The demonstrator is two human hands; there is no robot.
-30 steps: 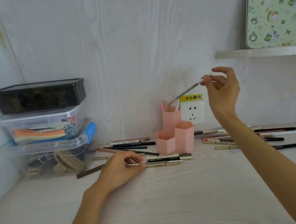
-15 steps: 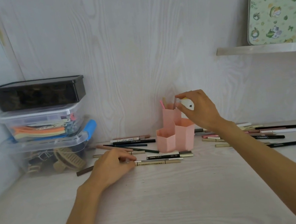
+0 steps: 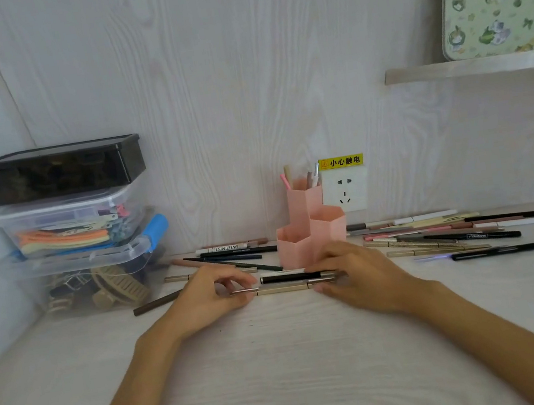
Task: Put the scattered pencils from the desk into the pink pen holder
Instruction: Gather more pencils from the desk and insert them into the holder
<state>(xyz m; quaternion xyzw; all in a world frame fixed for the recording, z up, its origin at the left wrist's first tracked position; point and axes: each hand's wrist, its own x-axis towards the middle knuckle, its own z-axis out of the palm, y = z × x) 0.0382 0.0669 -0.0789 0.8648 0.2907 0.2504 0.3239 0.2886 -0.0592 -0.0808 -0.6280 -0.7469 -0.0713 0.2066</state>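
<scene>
Boxes (image 3: 72,231) stacked far left. Left hand (image 3: 209,299) and right hand (image 3: 355,272) each pinch an end of gold pencils (image 3: 282,288) lying on table (image 3: 284,373), apparently gathering them. Holder (image 3: 309,230) just behind; more pencils (image 3: 454,233) right.

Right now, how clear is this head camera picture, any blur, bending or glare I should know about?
Head view: soft, even light, no hard shadows. Wide-angle bending curves the desk edge at lower left and tilts the shelf. The left hand, right hand and pink pen holder are fairly sharp; the corners are smeared. A small bluish glint sits on one pencil at right.
</scene>
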